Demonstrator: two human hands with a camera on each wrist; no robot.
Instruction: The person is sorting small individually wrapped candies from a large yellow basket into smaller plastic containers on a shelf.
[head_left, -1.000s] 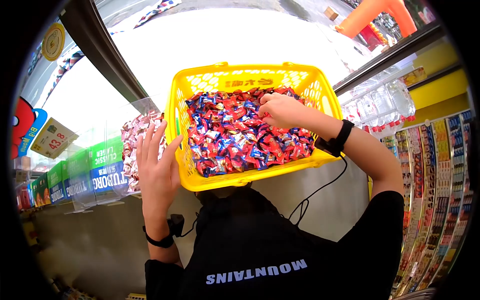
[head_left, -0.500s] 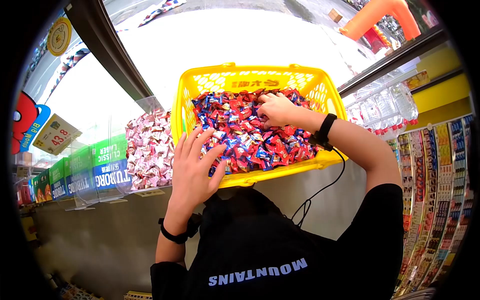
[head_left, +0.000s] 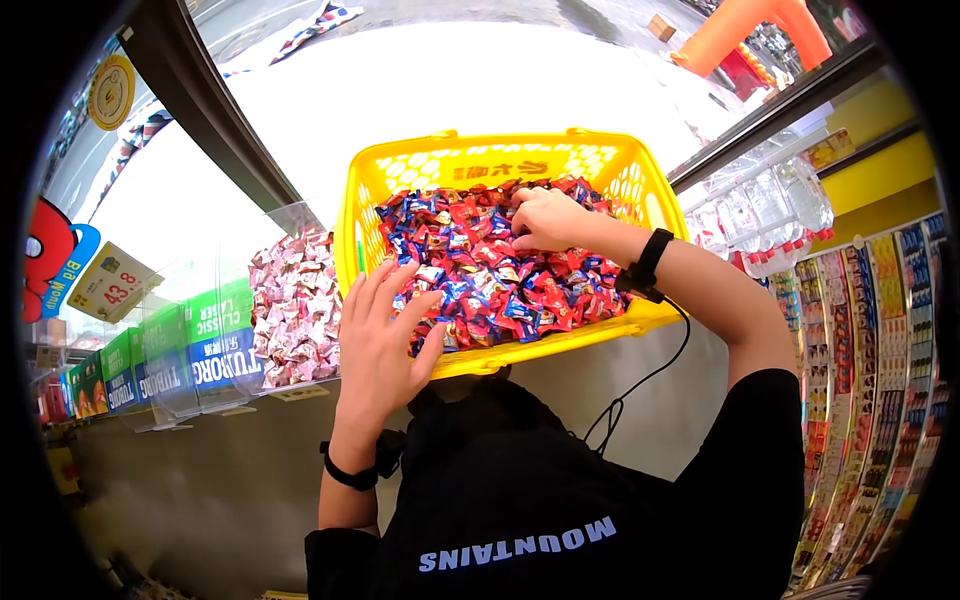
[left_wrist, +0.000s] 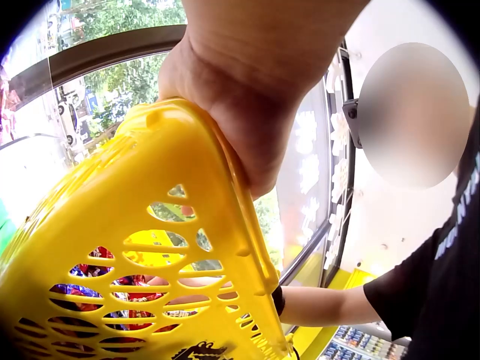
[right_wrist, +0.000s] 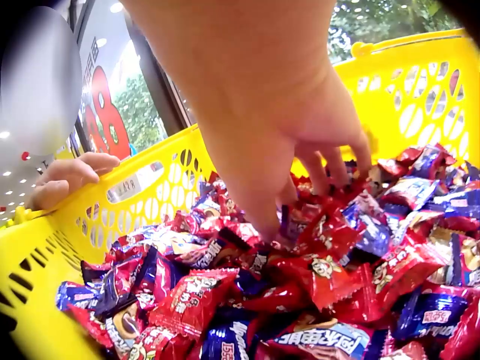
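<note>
A yellow plastic basket (head_left: 500,362) is filled with small wrapped candies (head_left: 470,270) in red and blue. My left hand (head_left: 385,340) lies over the basket's near left corner, its fingers spread and its thumb apart. In the right wrist view, fingers (right_wrist: 67,176) of that hand reach over the rim. Toward the back right of the heap, my right hand (head_left: 552,220) dips its thumb and fingers among the candies. Its fingertips are partly buried, and I cannot tell whether they grip any candy.
Pink-wrapped candies (head_left: 295,310) fill a clear bin left of the basket, beside green and blue Tuborg boxes (head_left: 222,335). Clear bottles (head_left: 765,210) stand at the right, above a display of small packets (head_left: 875,370). A cable (head_left: 640,380) hangs from the right wrist.
My left hand has moved right, from beside the basket's left edge onto its near left corner. The right hand stays among the candies, with slight finger movement.
</note>
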